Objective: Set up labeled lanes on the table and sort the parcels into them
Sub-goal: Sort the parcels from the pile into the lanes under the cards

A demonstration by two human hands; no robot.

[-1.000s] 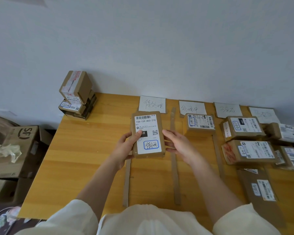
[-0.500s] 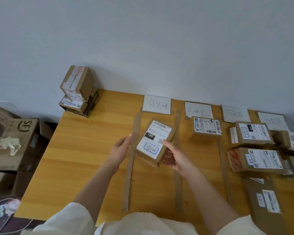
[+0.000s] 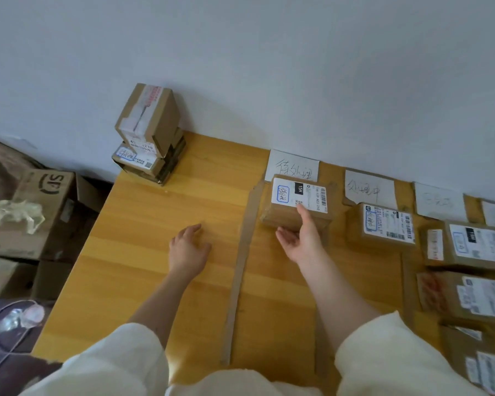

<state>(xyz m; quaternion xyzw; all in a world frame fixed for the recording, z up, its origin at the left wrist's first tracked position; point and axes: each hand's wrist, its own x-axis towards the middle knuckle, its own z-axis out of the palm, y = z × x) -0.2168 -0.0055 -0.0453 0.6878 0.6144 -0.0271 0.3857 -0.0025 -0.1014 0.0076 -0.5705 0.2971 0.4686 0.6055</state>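
Brown parcel (image 3: 296, 215) with white label, yellow wooden table (image 3: 160, 224).

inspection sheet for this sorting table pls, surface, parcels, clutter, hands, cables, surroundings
surface: wooden table against a white wall; cardboard strips mark lanes.
job's things: parcel lies in the leftmost lane below its lane label; three more handwritten labels to the right, with parcels below them; unsorted stack at the far left corner.
clutter: nothing seen on the table.
hands: left hand relaxed over bare wood, holding nothing; right hand at the parcel's near edge, one finger on its top, not gripping.
cables: a thin cable loops on the floor at the lower left.
surroundings: open cartons with crumpled plastic left of the table.
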